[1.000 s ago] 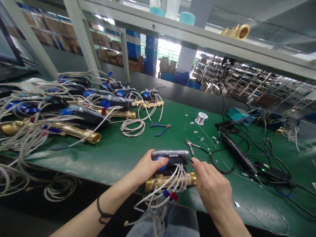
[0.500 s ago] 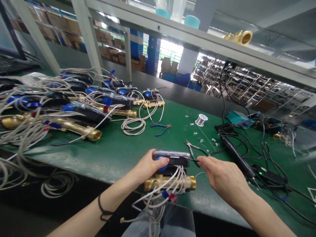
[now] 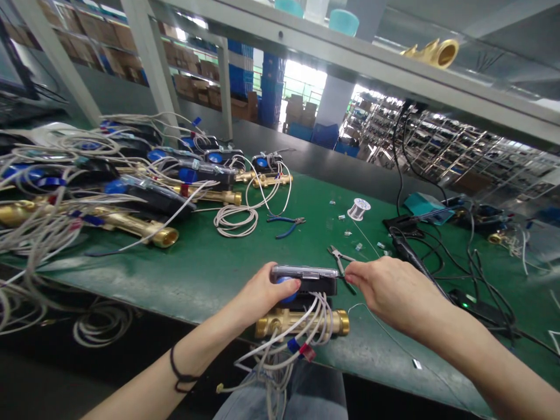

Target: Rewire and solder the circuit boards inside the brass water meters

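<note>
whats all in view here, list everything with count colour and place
meter: one, black box on brass body, front table edge, white wires hanging off it
other meters: a pile, number unclear, brass, black and blue, left of table
pliers: one, blue handles, mid table
cutters: one, silver, beside right hand
wire spool: one, silver, far table
soldering iron: one, black, right
table: one, green mat
brass fitting: one, top shelf
left hand: grips meter's left end
right hand: pinches thin wire at meter's right end
</note>
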`<state>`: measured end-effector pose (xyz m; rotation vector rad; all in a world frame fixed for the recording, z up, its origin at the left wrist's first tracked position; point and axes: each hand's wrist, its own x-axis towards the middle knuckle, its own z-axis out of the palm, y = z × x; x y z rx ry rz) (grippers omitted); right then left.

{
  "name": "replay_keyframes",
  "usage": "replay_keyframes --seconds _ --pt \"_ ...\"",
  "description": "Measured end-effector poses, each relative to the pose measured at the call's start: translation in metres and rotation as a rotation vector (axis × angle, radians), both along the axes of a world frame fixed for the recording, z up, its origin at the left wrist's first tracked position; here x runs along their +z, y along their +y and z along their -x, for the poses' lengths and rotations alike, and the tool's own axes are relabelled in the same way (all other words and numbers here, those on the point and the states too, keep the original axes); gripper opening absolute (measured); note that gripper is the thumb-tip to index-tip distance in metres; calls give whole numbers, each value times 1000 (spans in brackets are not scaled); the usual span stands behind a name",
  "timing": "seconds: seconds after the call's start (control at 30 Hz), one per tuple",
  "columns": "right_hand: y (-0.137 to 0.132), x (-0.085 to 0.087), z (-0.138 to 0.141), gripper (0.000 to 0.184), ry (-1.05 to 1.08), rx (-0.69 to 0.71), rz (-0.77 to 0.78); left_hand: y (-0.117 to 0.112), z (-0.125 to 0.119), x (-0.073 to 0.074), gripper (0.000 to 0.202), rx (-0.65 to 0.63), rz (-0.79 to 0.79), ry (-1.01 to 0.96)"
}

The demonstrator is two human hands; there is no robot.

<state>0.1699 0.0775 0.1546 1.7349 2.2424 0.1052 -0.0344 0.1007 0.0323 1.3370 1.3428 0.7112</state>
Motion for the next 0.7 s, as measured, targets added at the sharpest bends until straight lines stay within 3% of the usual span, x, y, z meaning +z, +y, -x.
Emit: replay_keyframes --seconds 0.13,0.27,0.37,0.5,0.6,0.7 --pt "0 10 24 20 -49 -42 -13 -1 0 1 62 6 18 -20" --pt "-7 3 32 16 -40 -69 -74 -1 -1 1 62 31 22 -51" --pt "-14 -17 20 23 90 -140 -130 -1 -1 2 62 73 32 -49" --pt "-26 -58 3 28 460 -171 -210 -2 -1 3 61 105 42 -43" --pt "-35 -87 4 29 696 -185 -340 -2 -1 2 63 97 42 -43" --pt "-40 -102 11 32 839 -260 -404 -1 -1 -2 70 86 51 -50"
